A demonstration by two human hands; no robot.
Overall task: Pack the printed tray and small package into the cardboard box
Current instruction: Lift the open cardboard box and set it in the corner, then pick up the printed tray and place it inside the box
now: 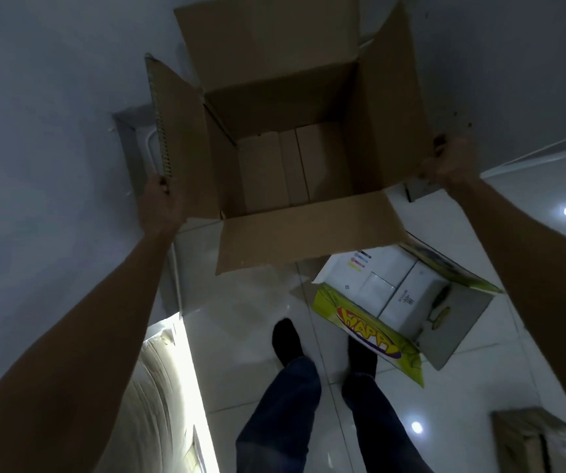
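Head view: open cardboard box (295, 158) held up w/ both hands, all four flaps out, inside bare brown. Left hand (160, 206) closed on the left flap edge; right hand (445, 162) gripping the right flap's outer corner. Below on the white tile floor (247, 319), just right of the feet in dark socks (286, 341), lies the printed tray (370, 329), yellow-green w/ "HAPPY" lettering, holding white packages (391, 288). Can't tell which is the small package.

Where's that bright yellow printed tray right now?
In the head view, the yellow printed tray lies on the tiled floor, lower right of the cardboard box, by the person's feet, with white boxes inside.
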